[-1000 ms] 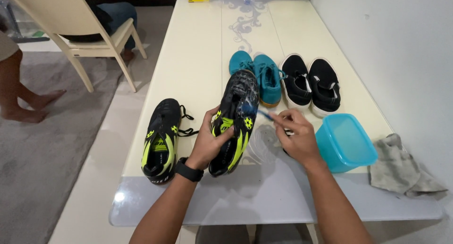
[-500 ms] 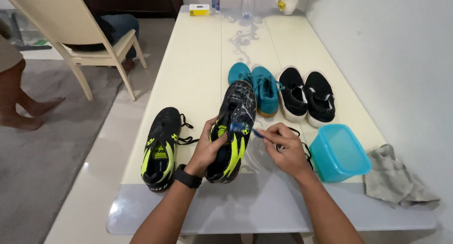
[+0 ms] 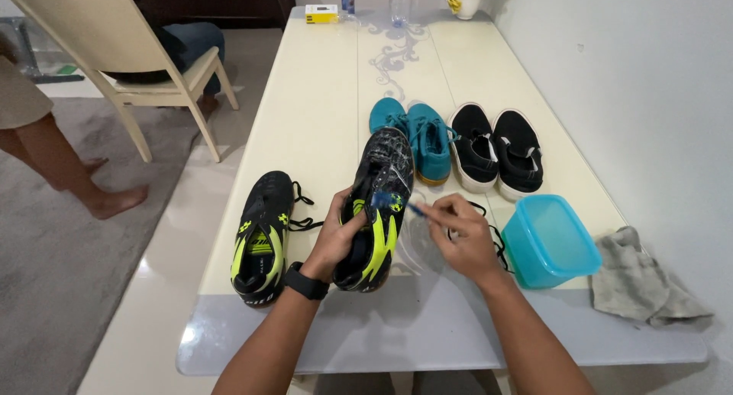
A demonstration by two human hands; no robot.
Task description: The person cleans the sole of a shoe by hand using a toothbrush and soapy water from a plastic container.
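A black-and-yellow shoe [image 3: 379, 204] is gripped by the left hand [image 3: 341, 238] above the worktop [image 3: 321, 120], toe pointing away. A small brush [image 3: 402, 204], pinched in the right hand [image 3: 462, 238], meets it from the right.

Two bare forearms enter from the lower edge of the frame, both uncovered to the elbow, with no sleeves visible. The left hand [image 3: 340, 234] carries a black wristwatch [image 3: 306, 281] with a broad, smooth band, worn snugly at the wrist, left of centre. The right hand [image 3: 462, 238] is unadorned: no ring, band or glove shows on its fingers [image 3: 441, 208].
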